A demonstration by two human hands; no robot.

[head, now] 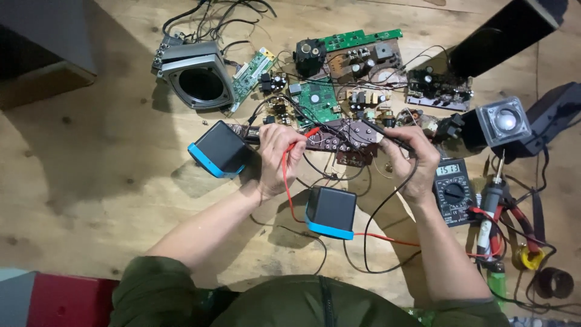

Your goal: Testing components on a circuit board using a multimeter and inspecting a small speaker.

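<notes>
My left hand point(275, 158) grips a red test probe point(305, 135), its tip on a brown circuit board point(345, 140) lying on the wooden surface. In my right hand point(410, 165) is a black test probe point(390, 137), touching the same board's right part. Red and black leads trail down from the probes toward a black multimeter point(454, 191) just right of my right hand, its dial and lit display facing up. Two small black speakers with blue edges sit close by: one point(218, 149) left of my left hand, the other point(330, 212) between my forearms.
Green circuit boards point(318, 97) and loose parts lie beyond the brown board. A grey speaker housing point(196, 75) sits at upper left, a dark speaker box point(502, 33) at upper right. A soldering iron point(491, 200), red-handled pliers point(514, 212) and cables crowd the right edge.
</notes>
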